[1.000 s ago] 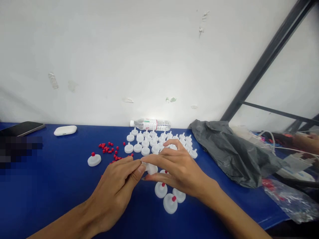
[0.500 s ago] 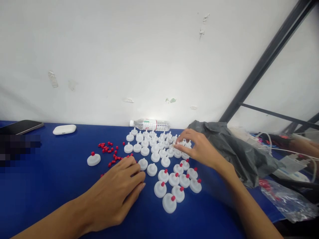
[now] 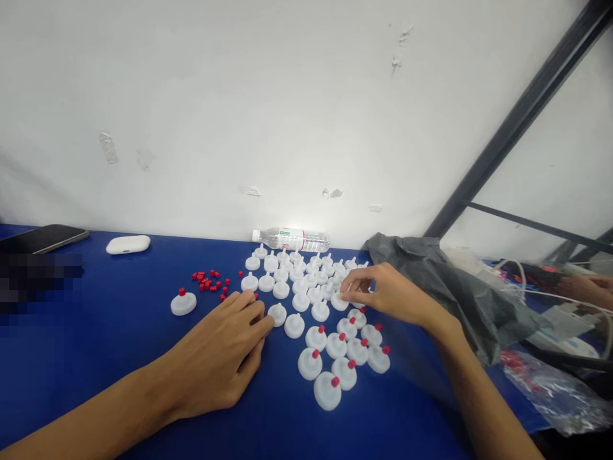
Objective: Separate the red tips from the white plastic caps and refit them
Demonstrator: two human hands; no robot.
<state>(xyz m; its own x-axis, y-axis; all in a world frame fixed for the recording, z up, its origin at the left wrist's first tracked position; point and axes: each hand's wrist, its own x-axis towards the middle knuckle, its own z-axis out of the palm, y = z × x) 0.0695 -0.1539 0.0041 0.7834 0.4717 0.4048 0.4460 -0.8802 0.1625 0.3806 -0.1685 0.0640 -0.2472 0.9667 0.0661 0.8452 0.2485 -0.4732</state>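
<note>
Right hand (image 3: 395,291): thumb and fingertips pinch a spouted lid (image 3: 340,303), probably because its spout makes a handle.
Left hand (image 3: 215,358): fingers bent on the desk (image 3: 119,345) beside red caps (image 3: 219,285); cannot tell whether they pinch one.
Red-capped lids (image 3: 327,393): mostly grouped nearer the person, likely for sorting.

Smooth white plastic caps (image 3: 294,326); glossy blue tabletop (image 3: 143,345).

A workshop-like assembly spot, with rows of white nozzle caps (image 3: 294,326) and loose red tips (image 3: 205,281) on a blue tabletop (image 3: 119,281)
</note>
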